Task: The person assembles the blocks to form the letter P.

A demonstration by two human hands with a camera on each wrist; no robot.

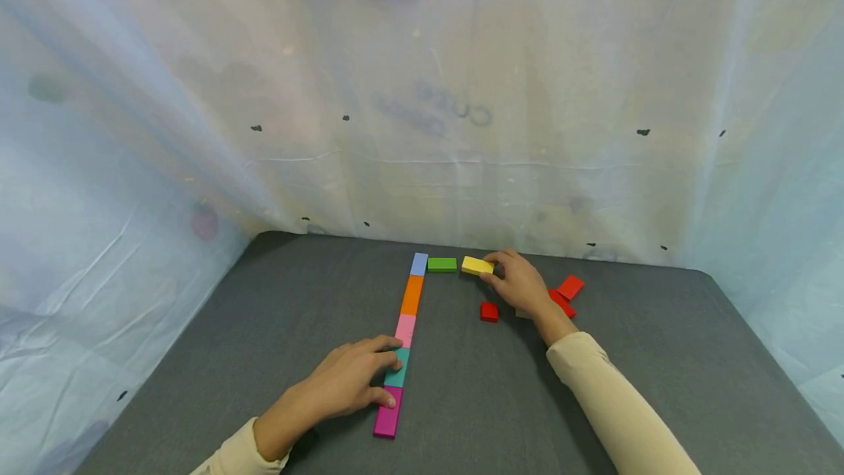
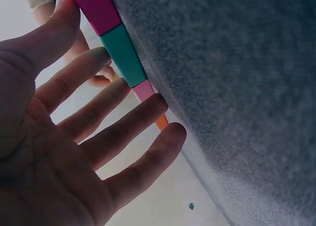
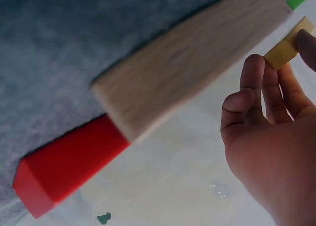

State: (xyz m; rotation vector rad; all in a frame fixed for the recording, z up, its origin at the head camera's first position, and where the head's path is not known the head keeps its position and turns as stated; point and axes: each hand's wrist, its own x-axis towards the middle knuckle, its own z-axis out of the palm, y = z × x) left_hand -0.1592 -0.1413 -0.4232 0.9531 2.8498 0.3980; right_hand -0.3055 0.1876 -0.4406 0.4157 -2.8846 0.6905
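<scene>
My right hand [image 1: 519,283] pinches a yellow block [image 1: 476,266] between thumb and fingers; the right wrist view shows the yellow block [image 3: 281,55] at the fingertips. Just left of it lies a green block [image 1: 442,265], a narrow gap between them. The green block meets the light blue block [image 1: 418,264] at the far end of a straight row. Toward me the row continues with orange [image 1: 412,295], pink [image 1: 405,329], teal [image 1: 396,374] and magenta [image 1: 389,422] blocks. My left hand [image 1: 346,378], fingers extended and spread, lies along the row's left side, its thumb at the magenta block [image 2: 101,11].
A small red block [image 1: 489,311] sits below the yellow one. Other red blocks [image 1: 571,286] lie in a loose pile right of my right hand, near a plain wooden block [image 3: 197,63]. A pale patterned sheet [image 1: 461,94] hangs behind the dark grey table [image 1: 297,299].
</scene>
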